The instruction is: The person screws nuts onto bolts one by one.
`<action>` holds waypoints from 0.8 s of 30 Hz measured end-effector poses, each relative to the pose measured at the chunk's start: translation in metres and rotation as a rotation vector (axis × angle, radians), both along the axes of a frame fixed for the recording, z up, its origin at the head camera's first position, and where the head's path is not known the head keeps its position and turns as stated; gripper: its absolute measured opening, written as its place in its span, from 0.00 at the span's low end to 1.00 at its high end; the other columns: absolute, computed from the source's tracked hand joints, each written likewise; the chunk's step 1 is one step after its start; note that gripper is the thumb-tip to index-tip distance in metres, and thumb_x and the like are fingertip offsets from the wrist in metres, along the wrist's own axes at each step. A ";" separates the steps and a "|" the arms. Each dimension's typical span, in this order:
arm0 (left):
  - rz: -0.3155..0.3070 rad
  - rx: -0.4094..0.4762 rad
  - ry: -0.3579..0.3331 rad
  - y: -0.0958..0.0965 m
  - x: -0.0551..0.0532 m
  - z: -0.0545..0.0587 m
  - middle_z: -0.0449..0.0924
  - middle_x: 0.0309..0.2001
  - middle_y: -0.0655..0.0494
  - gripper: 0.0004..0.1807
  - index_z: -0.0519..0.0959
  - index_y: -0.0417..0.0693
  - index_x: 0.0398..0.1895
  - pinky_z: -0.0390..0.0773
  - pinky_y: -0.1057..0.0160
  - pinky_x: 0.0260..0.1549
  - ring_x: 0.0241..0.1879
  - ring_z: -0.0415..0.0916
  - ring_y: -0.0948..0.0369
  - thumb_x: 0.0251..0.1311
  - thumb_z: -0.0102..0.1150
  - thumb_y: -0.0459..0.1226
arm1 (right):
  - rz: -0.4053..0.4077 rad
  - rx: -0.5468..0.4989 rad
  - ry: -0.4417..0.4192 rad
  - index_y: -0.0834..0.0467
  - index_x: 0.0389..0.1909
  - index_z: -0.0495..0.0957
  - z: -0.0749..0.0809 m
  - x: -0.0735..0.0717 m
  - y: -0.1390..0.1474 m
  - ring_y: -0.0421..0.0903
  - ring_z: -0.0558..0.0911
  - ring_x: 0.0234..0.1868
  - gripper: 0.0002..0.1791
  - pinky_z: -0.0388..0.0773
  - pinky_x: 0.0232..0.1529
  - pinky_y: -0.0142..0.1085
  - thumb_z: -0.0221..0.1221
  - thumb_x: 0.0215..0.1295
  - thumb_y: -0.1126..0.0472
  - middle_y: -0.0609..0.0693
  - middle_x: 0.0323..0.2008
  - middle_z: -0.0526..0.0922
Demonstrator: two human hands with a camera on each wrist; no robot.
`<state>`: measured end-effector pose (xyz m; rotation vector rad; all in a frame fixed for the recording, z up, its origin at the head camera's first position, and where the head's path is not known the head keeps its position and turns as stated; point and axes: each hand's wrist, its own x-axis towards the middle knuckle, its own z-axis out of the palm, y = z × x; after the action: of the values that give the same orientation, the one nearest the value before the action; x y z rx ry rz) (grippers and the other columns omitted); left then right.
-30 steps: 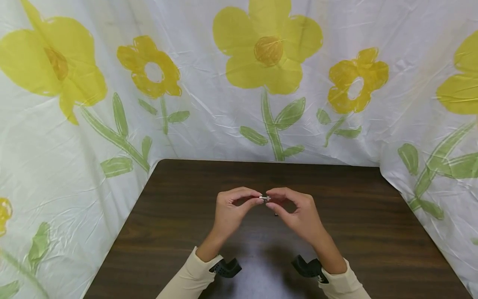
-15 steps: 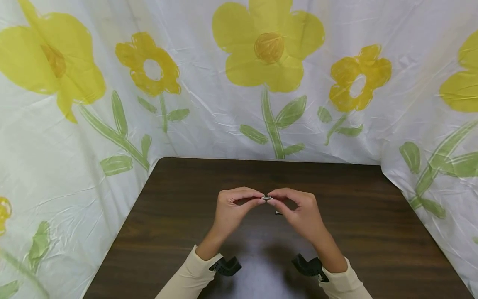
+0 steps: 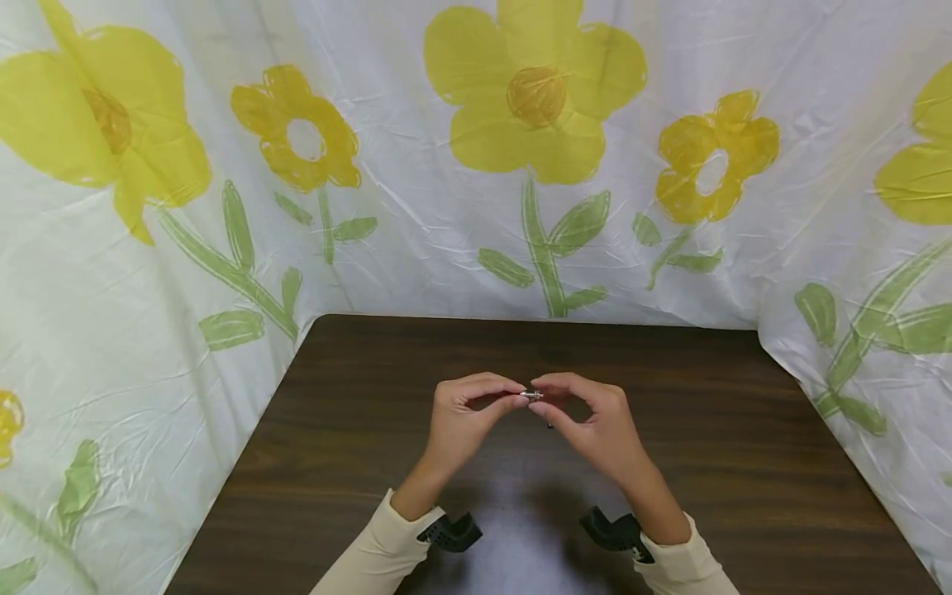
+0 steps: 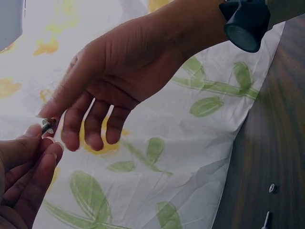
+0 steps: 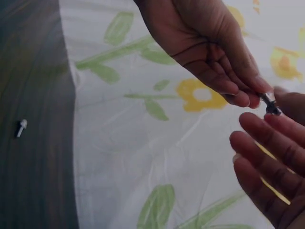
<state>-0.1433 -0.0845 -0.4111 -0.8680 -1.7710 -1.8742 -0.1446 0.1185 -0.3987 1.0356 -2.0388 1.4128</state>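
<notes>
Backed by flower-printed cloth (image 3: 416, 273), above a dark desk (image 3: 357, 463). With the left hand (image 3: 463, 416), pinching a small metal bolt (image 3: 531, 396) between fingers at lower centre of the head view. With the right hand (image 3: 593, 423), curving parted fingers about its free end, wider than half a second ago; cannot tell whether touching. Showing on the desk a screw (image 5: 21, 128), far left in the right-wrist view.

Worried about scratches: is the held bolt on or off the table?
Off: your left hand pinches the bolt; both wrist views show it apart from the table.
</notes>
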 end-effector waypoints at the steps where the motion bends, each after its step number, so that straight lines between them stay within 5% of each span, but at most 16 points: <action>1: 0.004 0.002 0.002 0.000 0.000 0.000 0.88 0.34 0.46 0.06 0.88 0.36 0.35 0.86 0.52 0.31 0.32 0.86 0.55 0.53 0.72 0.23 | 0.003 -0.010 0.031 0.61 0.45 0.85 0.000 -0.001 0.000 0.40 0.86 0.30 0.19 0.82 0.32 0.28 0.73 0.51 0.77 0.50 0.37 0.89; 6: 0.010 0.000 0.001 0.000 -0.002 0.001 0.88 0.34 0.47 0.06 0.88 0.37 0.35 0.86 0.51 0.30 0.32 0.86 0.52 0.55 0.72 0.24 | 0.027 -0.059 0.130 0.64 0.44 0.86 0.002 -0.003 -0.001 0.43 0.88 0.31 0.24 0.83 0.31 0.28 0.73 0.44 0.82 0.55 0.37 0.89; 12: -0.010 0.003 0.005 0.001 -0.002 0.002 0.88 0.33 0.46 0.05 0.88 0.36 0.34 0.86 0.52 0.31 0.32 0.86 0.52 0.55 0.71 0.24 | 0.025 -0.060 0.148 0.63 0.42 0.87 0.004 -0.004 0.000 0.43 0.89 0.34 0.22 0.84 0.32 0.29 0.73 0.44 0.82 0.55 0.36 0.90; 24: -0.012 -0.006 0.019 -0.001 -0.002 0.000 0.87 0.33 0.46 0.06 0.88 0.36 0.34 0.86 0.57 0.33 0.33 0.86 0.55 0.53 0.71 0.22 | 0.016 0.000 0.003 0.58 0.39 0.87 0.001 -0.001 0.000 0.40 0.85 0.25 0.14 0.82 0.32 0.28 0.69 0.56 0.77 0.48 0.29 0.88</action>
<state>-0.1453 -0.0852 -0.4111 -0.8978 -1.7651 -1.8632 -0.1454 0.1181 -0.3979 1.0558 -2.0333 1.4182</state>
